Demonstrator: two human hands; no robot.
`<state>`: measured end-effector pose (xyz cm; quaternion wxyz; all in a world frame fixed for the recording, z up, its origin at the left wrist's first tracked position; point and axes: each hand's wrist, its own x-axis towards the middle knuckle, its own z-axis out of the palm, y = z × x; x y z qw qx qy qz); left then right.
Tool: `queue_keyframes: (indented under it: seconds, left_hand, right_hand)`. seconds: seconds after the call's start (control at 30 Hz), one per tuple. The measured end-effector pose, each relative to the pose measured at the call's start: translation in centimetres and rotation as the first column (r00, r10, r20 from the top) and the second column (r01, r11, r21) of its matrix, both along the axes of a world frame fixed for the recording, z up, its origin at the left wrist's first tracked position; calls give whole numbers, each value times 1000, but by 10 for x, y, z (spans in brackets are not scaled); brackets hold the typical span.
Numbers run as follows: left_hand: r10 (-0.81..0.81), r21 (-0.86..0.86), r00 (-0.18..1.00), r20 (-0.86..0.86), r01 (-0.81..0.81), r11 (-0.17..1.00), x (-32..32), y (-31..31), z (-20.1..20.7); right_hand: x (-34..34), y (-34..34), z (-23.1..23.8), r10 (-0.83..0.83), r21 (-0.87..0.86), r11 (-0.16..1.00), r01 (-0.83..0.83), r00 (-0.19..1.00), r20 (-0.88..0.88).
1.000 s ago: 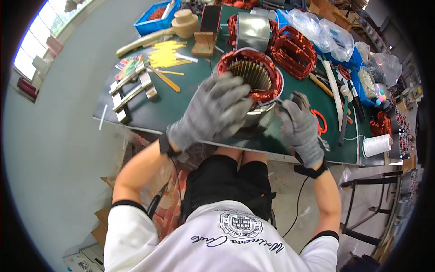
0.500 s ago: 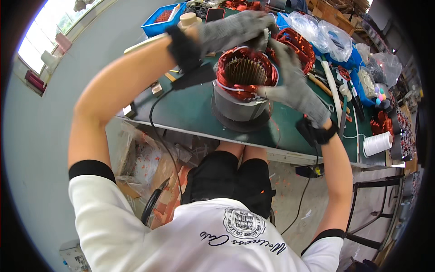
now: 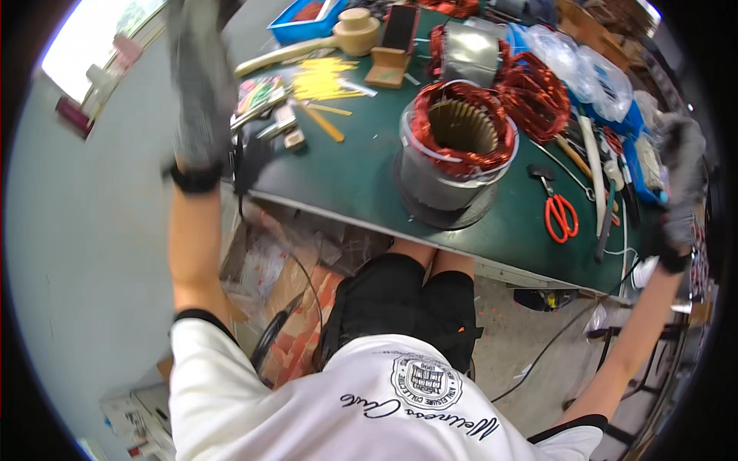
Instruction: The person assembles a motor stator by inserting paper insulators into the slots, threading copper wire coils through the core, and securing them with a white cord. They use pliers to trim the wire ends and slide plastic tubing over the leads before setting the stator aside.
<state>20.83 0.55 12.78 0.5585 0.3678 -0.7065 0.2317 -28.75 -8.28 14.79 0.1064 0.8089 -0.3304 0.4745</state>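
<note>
Two gray-gloved hands are hanging wide apart, each wearing one black wristband. The left hand point(image 3: 201, 88) is blurring at the upper left, its upper part running out of view; the right hand point(image 3: 683, 165) is blurring at the far right, near one white spool point(image 3: 644, 273). Whether either hand is open or closed, I cannot tell.

One stator with red copper windings point(image 3: 453, 163) is standing upright on the green table point(image 3: 346, 170), near its front edge, well apart from both hands. A second stator point(image 3: 470, 54) is lying on its side behind it, and a bundle of copper coils point(image 3: 533, 100) is resting just beside that one. One pair of red-handled scissors point(image 3: 550, 198) is lying to the upright stator's right. Toward the back, one phone point(image 3: 400, 29) is leaning on one wooden stand point(image 3: 387, 69). Yellow strips point(image 3: 324, 79), overlapping too much to count, are lying to the left of the stand.
</note>
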Motion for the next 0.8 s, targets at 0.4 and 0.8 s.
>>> queue_keyframes:
  seconds: [0.4, 0.8]
  left_hand:
    - [-84, 442, 905, 417, -121, 889, -164, -35, -97]
    - [-191, 247, 932, 309, 116, 962, -161, -52, -112]
  right_hand:
    - [-5, 9, -206, -148, 470, 535, 702, 626, -766]
    - [-95, -20, -202, -658, 345, 239, 908, 412, -631]
